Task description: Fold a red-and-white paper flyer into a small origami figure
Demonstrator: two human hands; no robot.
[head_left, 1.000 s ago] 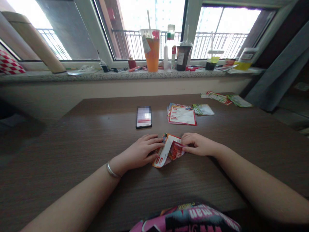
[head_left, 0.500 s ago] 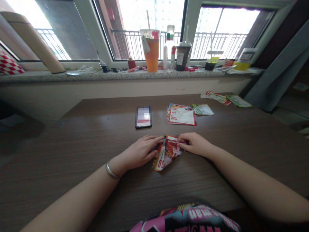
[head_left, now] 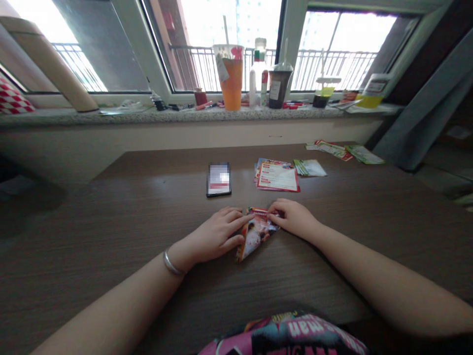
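Observation:
A folded, colourfully printed sheet of paper (head_left: 254, 235) lies on the brown table in front of me, narrowing to a point towards me. My left hand (head_left: 221, 231) rests at its left side with fingers stretched out. One fingertip presses on the paper's upper part, and the thumb touches its left edge. At the upper right corner, my right hand (head_left: 293, 217) has its fingers bent and pinched on the paper. The curled fingers hide that corner.
Beyond the hands lie a phone (head_left: 219, 179), printed cards with red borders (head_left: 278, 176) and green-edged cards (head_left: 311, 167). More printed papers (head_left: 364, 154) are at the far right. Cups and bottles, including a large orange drink (head_left: 232, 81), line the windowsill (head_left: 185, 115).
The paper's loose flap with the white-and-orange strip has folded over, leaving a smoother pointed shape. My left index finger has moved onto the paper. My right hand has shifted slightly left and away from me.

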